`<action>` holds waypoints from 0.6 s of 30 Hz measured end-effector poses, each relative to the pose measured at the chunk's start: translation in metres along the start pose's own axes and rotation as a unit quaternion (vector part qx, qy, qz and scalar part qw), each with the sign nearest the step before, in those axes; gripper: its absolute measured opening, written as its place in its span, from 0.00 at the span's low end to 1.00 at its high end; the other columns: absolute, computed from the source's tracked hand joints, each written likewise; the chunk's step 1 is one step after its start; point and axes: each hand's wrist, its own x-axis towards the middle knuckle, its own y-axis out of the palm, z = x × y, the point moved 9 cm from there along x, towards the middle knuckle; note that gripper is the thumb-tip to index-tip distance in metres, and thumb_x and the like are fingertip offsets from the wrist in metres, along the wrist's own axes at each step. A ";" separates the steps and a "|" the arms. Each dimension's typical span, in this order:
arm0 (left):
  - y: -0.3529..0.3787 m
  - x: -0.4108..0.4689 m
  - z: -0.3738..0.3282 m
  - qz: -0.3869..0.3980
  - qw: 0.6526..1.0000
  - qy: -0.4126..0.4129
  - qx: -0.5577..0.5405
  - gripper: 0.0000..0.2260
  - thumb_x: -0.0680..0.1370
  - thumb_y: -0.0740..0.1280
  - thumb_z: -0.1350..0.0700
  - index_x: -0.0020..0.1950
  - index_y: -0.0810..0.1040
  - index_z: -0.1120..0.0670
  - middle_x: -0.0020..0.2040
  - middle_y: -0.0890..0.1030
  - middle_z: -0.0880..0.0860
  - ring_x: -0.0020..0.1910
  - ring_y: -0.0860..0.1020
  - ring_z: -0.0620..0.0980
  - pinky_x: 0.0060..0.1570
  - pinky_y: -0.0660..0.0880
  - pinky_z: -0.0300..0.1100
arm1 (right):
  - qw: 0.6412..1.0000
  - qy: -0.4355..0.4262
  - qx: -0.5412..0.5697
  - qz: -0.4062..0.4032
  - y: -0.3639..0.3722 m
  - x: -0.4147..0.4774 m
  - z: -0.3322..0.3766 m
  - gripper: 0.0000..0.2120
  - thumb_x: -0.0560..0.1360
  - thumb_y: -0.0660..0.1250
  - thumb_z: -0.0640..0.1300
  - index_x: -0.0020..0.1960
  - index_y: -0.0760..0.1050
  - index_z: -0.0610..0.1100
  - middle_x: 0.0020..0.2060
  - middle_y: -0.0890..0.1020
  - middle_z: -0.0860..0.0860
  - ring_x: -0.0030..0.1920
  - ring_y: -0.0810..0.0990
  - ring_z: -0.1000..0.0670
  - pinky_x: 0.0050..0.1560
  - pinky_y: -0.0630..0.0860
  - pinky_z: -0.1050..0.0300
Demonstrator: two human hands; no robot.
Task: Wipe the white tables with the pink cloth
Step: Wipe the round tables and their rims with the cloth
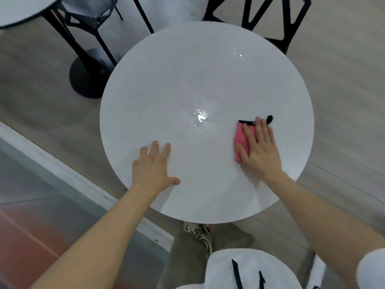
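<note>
A round white table point(187, 80) fills the middle of the head view, a bright glare patch near its centre, with a black chair point(270, 19) at its far edge and a second white table point(18, 11) at the upper left. Both bare forearms reach forward over the near rim: the left hand point(153, 167) lies flat, palm down, fingers straight and slightly spread, thumb out to the side. The right hand point(259, 150) presses flat, fingers straight and close together, on the pink cloth point(241, 140), which lies on the table's right side, its black edging showing past the fingertips.
</note>
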 end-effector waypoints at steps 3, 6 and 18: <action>-0.015 0.012 0.004 -0.002 0.999 0.038 0.029 0.44 0.71 0.73 0.26 0.81 0.62 0.41 0.72 0.69 0.50 0.66 0.73 0.57 0.55 0.79 0.53 | 0.995 0.102 0.005 -0.010 -0.003 0.021 -0.058 0.37 0.87 0.48 0.61 0.87 0.54 0.36 0.88 0.48 0.38 0.88 0.44 0.40 0.86 0.49 0.36; -0.035 0.030 0.010 0.010 0.995 0.085 0.045 0.33 0.77 0.72 0.33 0.79 0.68 0.42 0.70 0.73 0.49 0.63 0.77 0.54 0.55 0.79 0.52 | 0.990 0.139 0.023 -0.022 0.001 0.024 -0.056 0.36 0.87 0.50 0.59 0.87 0.53 0.38 0.88 0.49 0.40 0.88 0.45 0.41 0.87 0.48 0.38; -0.097 0.118 0.021 -0.047 0.936 0.331 0.111 0.41 0.68 0.80 0.36 0.78 0.73 0.46 0.77 0.70 0.51 0.74 0.71 0.57 0.69 0.73 0.58 | 0.934 0.349 0.063 -0.050 0.002 -0.018 -0.029 0.36 0.88 0.46 0.66 0.89 0.51 0.46 0.89 0.46 0.44 0.88 0.43 0.44 0.87 0.45 0.39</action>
